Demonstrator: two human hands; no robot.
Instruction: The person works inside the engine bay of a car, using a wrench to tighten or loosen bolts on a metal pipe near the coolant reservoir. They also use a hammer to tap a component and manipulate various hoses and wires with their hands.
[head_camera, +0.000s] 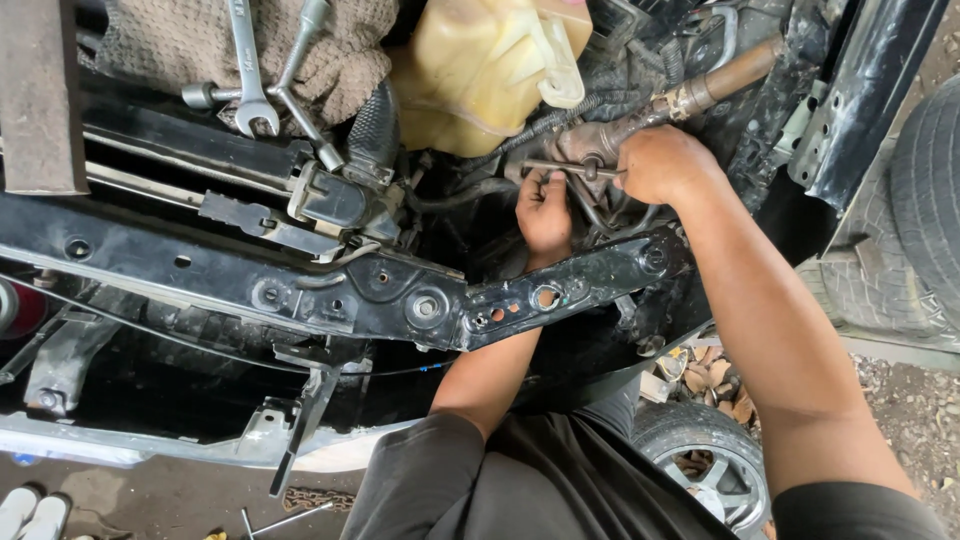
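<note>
Deep in the engine bay, the right hand is gripping a T-handle wrench with fingers closed, while the left hand is curling beneath it, steadying the rusty fitting. Slipping off the corroded part could jam knuckles against the black crossmember; the spanners are lying loose on a cloth.

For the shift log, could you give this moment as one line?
left hand: on T-handle wrench | right hand: gripping wrench | place: engine bay
</note>
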